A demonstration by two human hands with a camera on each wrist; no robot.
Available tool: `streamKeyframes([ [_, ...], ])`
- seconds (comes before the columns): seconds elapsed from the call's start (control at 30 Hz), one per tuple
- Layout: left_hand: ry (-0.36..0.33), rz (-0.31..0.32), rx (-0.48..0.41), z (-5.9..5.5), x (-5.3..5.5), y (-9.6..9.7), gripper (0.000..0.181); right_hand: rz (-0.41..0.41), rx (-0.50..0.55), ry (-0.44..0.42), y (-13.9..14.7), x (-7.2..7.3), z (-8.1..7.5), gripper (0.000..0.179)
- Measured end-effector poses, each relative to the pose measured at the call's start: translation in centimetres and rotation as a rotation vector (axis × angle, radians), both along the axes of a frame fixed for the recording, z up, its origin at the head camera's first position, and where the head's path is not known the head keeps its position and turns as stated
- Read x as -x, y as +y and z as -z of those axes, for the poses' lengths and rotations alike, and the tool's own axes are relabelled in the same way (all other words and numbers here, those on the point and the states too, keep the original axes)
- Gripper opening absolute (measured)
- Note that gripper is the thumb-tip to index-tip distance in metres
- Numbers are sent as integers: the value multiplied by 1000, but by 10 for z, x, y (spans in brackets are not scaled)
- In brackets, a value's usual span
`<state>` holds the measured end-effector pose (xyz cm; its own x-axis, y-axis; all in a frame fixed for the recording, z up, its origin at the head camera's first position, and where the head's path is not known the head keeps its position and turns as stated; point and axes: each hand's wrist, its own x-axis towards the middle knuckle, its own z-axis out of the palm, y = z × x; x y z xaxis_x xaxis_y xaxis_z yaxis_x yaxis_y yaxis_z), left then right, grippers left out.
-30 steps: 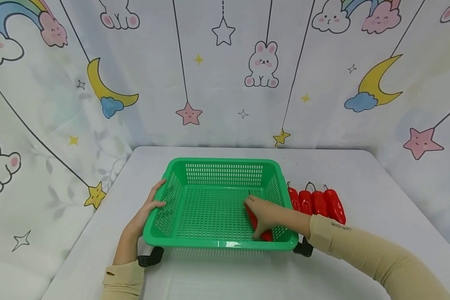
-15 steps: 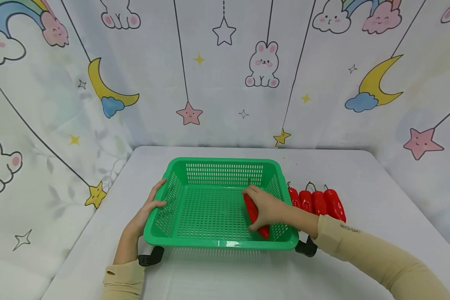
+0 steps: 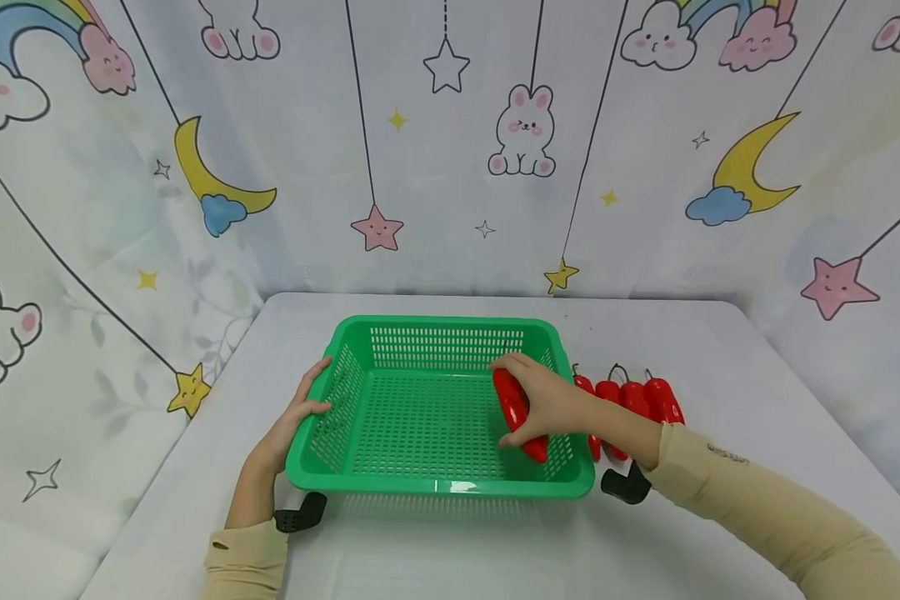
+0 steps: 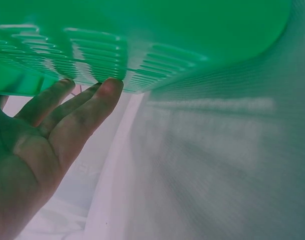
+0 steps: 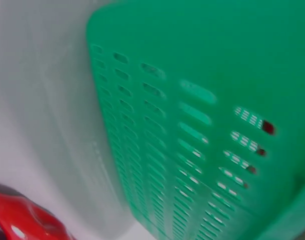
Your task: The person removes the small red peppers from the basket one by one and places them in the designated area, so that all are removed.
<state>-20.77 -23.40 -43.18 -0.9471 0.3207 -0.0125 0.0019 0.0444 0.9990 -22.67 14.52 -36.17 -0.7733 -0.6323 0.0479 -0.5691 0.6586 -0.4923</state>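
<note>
In the head view, my right hand (image 3: pixel 543 400) holds a red chili pepper (image 3: pixel 512 404) over the right side of a green plastic basket (image 3: pixel 438 487). Thumb and fingers are curled round it, and its thin stem points to the far side. My left hand (image 3: pixel 292 425) lies at the basket's left rim with fingers stretched out. The left wrist view has the fingers of that left hand (image 4: pixel 62 130) straight, tips against the slotted outer wall (image 4: pixel 97 47). The basket's slotted side (image 5: pixel 157 125) fills much of the right wrist view, where the right hand is hidden.
Several more red peppers (image 3: pixel 663 400) lie in a row on the white table (image 3: pixel 450 550), just right of the basket and partly behind the right forearm. One red pepper (image 5: pixel 25 220) shows in the right wrist view. A printed cloth (image 3: pixel 450 167) hangs behind the table.
My right hand has lifted the chili pepper from the basket floor and moved it slightly toward the far right. My left hand and the basket stay in place.
</note>
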Motion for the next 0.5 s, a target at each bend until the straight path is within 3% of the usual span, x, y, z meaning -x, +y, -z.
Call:
streamKeyframes([
  [0.5, -24, -21, 10, 1, 0, -1, 69, 13, 91, -49, 16, -2, -21, 90],
])
